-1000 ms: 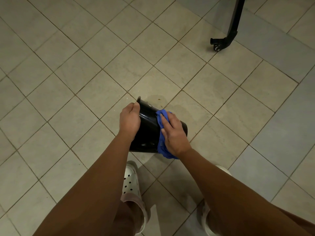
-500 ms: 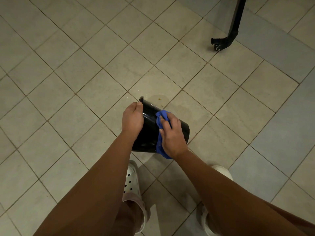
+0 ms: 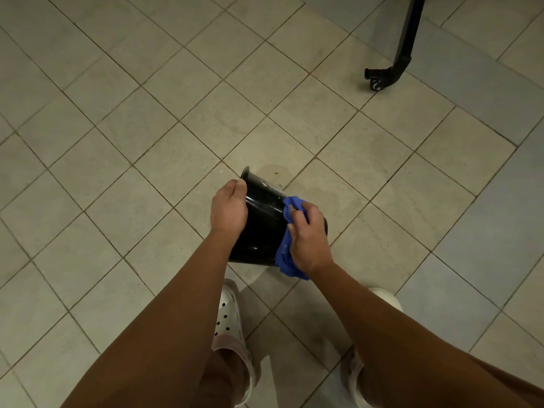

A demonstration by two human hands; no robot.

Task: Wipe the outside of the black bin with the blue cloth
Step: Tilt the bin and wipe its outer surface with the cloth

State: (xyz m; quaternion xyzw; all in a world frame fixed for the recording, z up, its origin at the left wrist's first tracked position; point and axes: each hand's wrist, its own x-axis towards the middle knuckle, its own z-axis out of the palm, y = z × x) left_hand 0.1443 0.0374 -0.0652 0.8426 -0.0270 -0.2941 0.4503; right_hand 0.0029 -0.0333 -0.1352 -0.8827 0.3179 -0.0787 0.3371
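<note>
Tiled floor (image 3: 123, 136) fills the view. Black bin (image 3: 260, 234) tilted on its side low over it, just ahead of white clogs (image 3: 228, 319); floor contact not discernible. Wiping judged mid-course: glossy near wall exposed, base end under the cloth, far side hidden, so the remainder is unknown. Left hand (image 3: 228, 209) curled over the rim, clamping the bin. Right hand (image 3: 307, 235) bent-fingered, bunching blue cloth (image 3: 287, 262) against the wall.

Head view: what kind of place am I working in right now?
Probably an indoor room, maybe an office or utility area: square beige floor tiles with dark grout, a black metal furniture leg ending in a caster wheel, and a small glossy black plastic bin. No walls show.
</note>
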